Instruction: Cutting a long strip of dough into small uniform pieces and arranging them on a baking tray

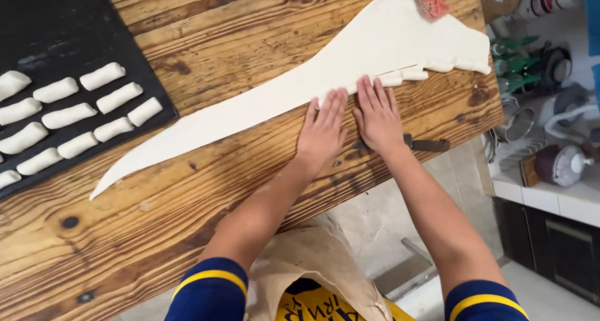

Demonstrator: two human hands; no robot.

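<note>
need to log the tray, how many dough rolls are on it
11 dough rolls show on the black tray at the table's left, in three slanted rows; more may lie beyond the frame's left edge.

Worktop: we see a wooden worktop [206, 52] of broad planks with strong dark grain and knots, its near edge running towards us.
Dough sheet: we see a long white sheet of rolled dough [300, 87] lying flat across it, wide at the far right and tapering to a point at the near left.
Dough edge: at the wide end we see its near edge cut into short strips.
Baking tray: we see a black baking tray [56, 27] at the left, carrying rows of small rolled dough pieces [69, 115].
Knife: we see a dark-handled knife [428, 145] near the front edge, partly hidden by our right wrist.
Hands: we press both hands, the left hand [323, 128] and the right hand [376, 116], flat on the dough's near edge.
</note>
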